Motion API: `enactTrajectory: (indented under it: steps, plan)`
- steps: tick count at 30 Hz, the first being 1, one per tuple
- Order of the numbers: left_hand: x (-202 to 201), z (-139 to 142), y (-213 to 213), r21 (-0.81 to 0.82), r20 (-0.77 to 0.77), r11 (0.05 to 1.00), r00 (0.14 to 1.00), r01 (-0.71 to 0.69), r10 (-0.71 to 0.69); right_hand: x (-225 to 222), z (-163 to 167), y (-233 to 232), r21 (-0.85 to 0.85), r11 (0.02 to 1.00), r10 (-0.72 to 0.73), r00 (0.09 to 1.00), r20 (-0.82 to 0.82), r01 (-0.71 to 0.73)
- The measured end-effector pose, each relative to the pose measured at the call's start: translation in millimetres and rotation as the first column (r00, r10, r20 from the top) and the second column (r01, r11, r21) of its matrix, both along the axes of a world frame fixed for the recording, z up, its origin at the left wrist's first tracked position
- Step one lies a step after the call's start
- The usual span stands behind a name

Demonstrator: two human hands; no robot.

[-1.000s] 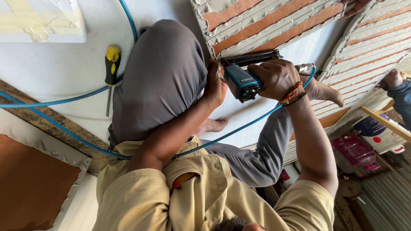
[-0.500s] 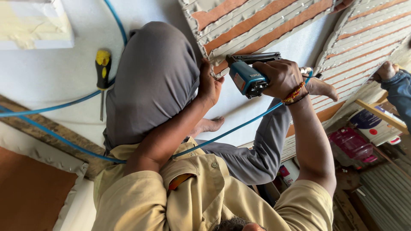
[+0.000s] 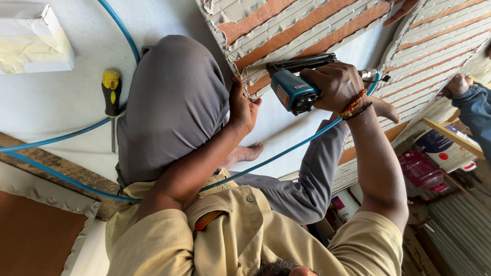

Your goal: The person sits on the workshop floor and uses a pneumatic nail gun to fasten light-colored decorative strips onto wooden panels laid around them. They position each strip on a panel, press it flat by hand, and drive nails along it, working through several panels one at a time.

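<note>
My right hand (image 3: 335, 84) grips a blue pneumatic staple gun (image 3: 292, 91), its black nose laid against the edge of a ribbed panel with orange and cream stripes (image 3: 286, 30). A blue air hose (image 3: 286, 151) runs from the gun down past my legs. My left hand (image 3: 243, 110) presses the fabric edge of the panel flat on the white surface, just left of the gun. My bent knee in grey trousers (image 3: 171, 102) sits beside that hand.
A yellow-handled screwdriver (image 3: 111, 97) lies on the white sheet (image 3: 56, 102) to the left. A cream box (image 3: 30, 38) sits at the top left. Another person's hand (image 3: 404, 10) touches the panel's far edge; a second person's sleeve (image 3: 475, 110) shows at right.
The gun and both hands hold the same spot on the panel edge; the view has shifted slightly, with the gun nose now lower along the edge.
</note>
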State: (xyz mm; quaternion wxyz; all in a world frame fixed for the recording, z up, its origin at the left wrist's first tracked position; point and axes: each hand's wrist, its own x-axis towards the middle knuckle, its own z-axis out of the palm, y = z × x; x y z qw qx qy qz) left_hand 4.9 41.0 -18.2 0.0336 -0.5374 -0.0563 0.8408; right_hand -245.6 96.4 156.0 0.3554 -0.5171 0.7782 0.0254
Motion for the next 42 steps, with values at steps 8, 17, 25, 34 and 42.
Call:
enactTrajectory:
  steps: [8,17,25,34,42]
  plan:
    - [-0.5,2.2,-4.2,0.004,0.004,1.000,1.000,-0.008,0.008,-7.5,-9.2,3.0,-0.013,0.998,0.061,0.998,-0.022,-0.062]
    - [-0.4,-1.1,-1.5,-0.017,0.018,0.999,0.999,-0.038,0.039,-19.4,8.9,22.9,-0.023,0.999,-0.026,0.998,-0.051,0.025]
    - [0.2,2.0,-2.6,-0.032,0.004,0.999,0.999,-0.033,0.033,-35.1,2.6,33.4,0.021,1.000,0.003,0.995,-0.104,-0.001]
    - [-4.3,13.4,-13.8,-0.049,-0.001,0.999,1.000,-0.006,0.006,-44.1,-4.3,35.0,0.036,0.999,0.038,0.995,-0.096,-0.034]
    - [-4.4,13.4,-14.2,-0.044,-0.011,0.999,1.000,-0.027,0.026,-51.0,-3.0,27.6,0.037,0.996,0.087,0.990,-0.107,-0.083]
